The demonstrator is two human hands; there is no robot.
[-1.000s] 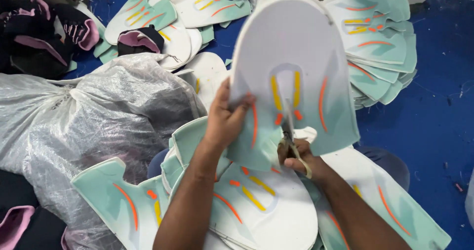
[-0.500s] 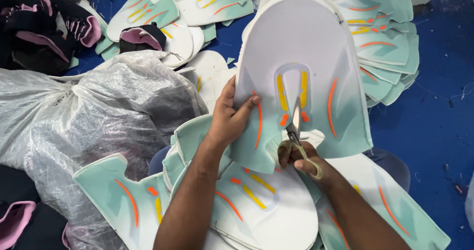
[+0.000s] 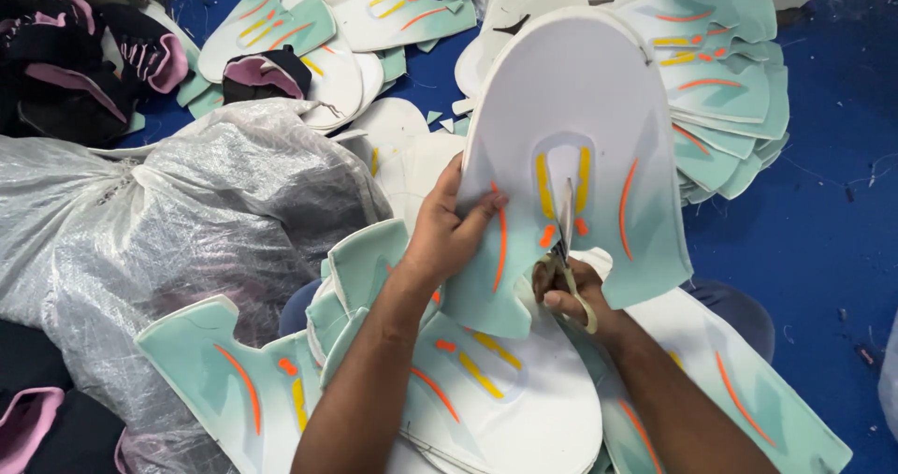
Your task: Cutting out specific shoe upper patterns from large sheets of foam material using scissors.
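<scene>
My left hand (image 3: 451,231) grips the left edge of a white and mint-green shoe upper panel (image 3: 580,100) with yellow and orange stripes, holding it up flat in front of me. In my right hand (image 3: 572,298) is a pair of scissors (image 3: 565,231), blades pointing up inside the slot between the two yellow stripes at the panel's middle. More panels of the same kind (image 3: 486,390) lie stacked under both forearms.
A large crinkled clear plastic bag (image 3: 178,221) sits at the left. Stacks of matching panels (image 3: 730,90) lie at the upper right and top centre (image 3: 355,15). Black and pink shoe pieces (image 3: 84,62) are piled at the upper left. The floor (image 3: 814,249) is blue.
The scissors have moved further up into the slot between the yellow stripes. The panel has shifted slightly right and toward me, with my left hand still on its edge.
</scene>
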